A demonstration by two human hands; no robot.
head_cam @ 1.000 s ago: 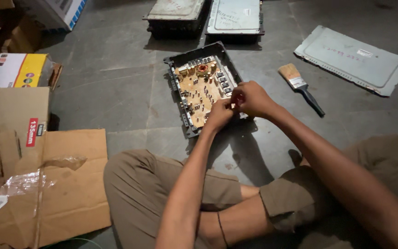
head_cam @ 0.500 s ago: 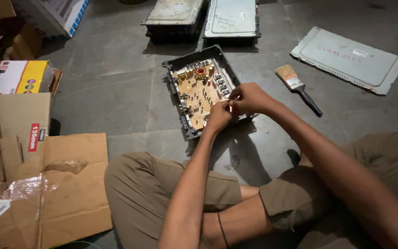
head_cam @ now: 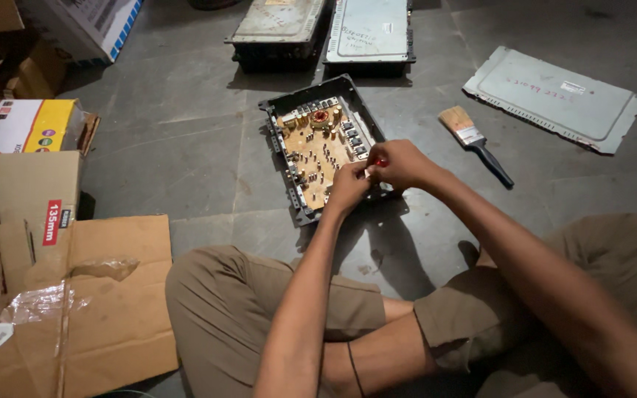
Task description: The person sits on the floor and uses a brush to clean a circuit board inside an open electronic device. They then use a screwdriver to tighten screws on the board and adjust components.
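The right hand (head_cam: pixel 399 163) is gripping a small red-tipped tool (head_cam: pixel 382 161) over the open circuit board case (head_cam: pixel 318 144) on the floor; the left hand (head_cam: pixel 349 184) is closing beside it, contents unclear. A slip could be scratching components

Both hands, left hand (head_cam: pixel 348 184) and right hand (head_cam: pixel 398 163), meet over the open circuit-board case (head_cam: pixel 318 144) on the floor (head_cam: pixel 186 162).

The grey stone floor (head_cam: pixel 186 155) holds an open black box with a brown board (head_cam: pixel 324 147) in the middle of the frame. A paint brush (head_cam: pixel 475 141) and a flat grey lid (head_cam: pixel 554 99) lie at upper right. Two shut metal boxes (head_cam: pixel 326 33) sit at the top. Cardboard boxes (head_cam: pixel 75 295) fill the left.
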